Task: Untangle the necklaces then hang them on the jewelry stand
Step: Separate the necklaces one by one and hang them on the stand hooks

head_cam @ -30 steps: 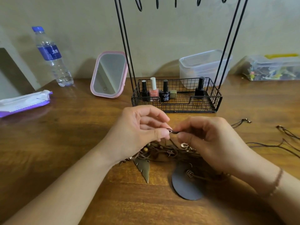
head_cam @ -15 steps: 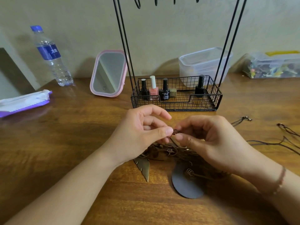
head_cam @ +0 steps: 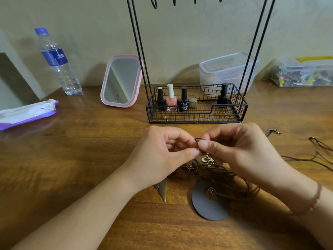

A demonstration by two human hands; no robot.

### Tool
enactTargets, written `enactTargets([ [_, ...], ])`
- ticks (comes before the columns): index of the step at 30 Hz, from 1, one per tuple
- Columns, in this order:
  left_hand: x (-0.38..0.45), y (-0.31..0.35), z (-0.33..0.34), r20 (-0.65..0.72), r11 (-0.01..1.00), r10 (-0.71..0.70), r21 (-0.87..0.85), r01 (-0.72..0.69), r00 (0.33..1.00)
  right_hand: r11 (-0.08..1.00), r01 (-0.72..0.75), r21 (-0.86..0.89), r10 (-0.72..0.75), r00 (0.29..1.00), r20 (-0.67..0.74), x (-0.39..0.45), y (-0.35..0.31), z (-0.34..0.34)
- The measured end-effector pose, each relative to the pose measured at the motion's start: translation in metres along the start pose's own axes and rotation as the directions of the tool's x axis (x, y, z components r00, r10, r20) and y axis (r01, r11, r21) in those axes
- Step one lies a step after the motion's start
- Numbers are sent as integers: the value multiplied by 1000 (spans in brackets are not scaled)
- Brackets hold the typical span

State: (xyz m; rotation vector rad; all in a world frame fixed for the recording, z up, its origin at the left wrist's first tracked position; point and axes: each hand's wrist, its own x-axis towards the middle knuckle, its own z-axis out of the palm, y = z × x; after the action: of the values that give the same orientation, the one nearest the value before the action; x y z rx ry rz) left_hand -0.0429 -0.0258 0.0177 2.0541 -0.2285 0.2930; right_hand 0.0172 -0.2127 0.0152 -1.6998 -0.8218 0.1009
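Currently both my hands work above the tangle near the desk's front edge. My left hand [head_cam: 162,154] pinches a dark cord loop [head_cam: 198,140] between thumb and forefinger; my right hand [head_cam: 239,150] pinches the same loop from the other side, thumb on top. I judge the two pinches sit close together so the cord can be eased through a knot without tightening it.

The tangled necklaces [head_cam: 212,170] lie on the desk directly under my hands: brown cords, a bow charm [head_cam: 208,159], a metal leaf pendant [head_cam: 162,191] and a dark disc pendant [head_cam: 207,206] toward the front edge. More loose cords [head_cam: 306,159] trail toward the right edge.

The jewelry stand [head_cam: 196,105] sits just behind my hands at mid-desk, hooks [head_cam: 153,0] bare as far as visible. Nothing hung yet; untangling seems early. Nail polish bottles [head_cam: 171,98] stand in its wire basket.
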Motion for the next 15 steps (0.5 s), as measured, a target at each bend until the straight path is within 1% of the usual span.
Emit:
enactTargets([
  [5,-2,2,1,-45,998,50,51,-48,998,1000,0,-20,1,998,67,0,1,-3],
  [8,0,-1,0,-24,991,69,119,-66,997,1000,-14,-14,15,995,101,0,0,-3],
  [10,1,-3,-2,7,989,88,122,-88,996,999,-33,-33,35,997,65,1,-1,-5],
  [12,2,-4,-4,16,991,101,89,-102,995,998,-41,-46,41,999,-3,2,-2,-9],
  [14,4,-3,-4,8,991,113,74,-113,994,991,1,-136,-2,1000,-12,1,-4,-14],
  [15,5,-2,-2,8,991,118,68,-118,993,971,45,-236,-43,999,15,1,-5,-17],
])
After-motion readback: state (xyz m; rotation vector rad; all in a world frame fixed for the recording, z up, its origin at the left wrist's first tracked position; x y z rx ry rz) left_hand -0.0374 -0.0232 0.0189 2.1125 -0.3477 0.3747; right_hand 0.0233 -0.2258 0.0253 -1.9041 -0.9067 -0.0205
